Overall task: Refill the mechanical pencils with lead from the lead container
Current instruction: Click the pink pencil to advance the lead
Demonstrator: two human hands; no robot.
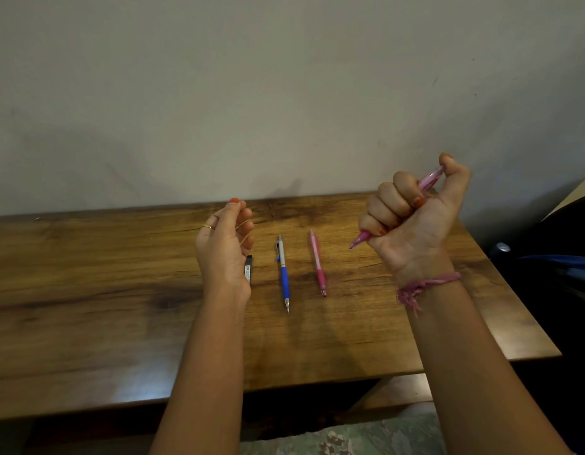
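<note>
Pink mechanical pencil gripped in right hand, fingers curled round barrel, thumb on cap. Left hand relaxed, loosely curled, above lead container on counter; contents hidden.

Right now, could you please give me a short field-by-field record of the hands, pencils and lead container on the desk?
right hand: fist around a light pink pencil, tip pointing down and left, thumb on its top end
left hand: raised above the desk, fingers loosely curled, nothing visibly held
blue and silver pencil: lying on the wooden desk, tip toward the person
dark pink pencil: lying to its right, apart from it
lead container: dark, on the desk, partly hidden behind the left hand
</note>
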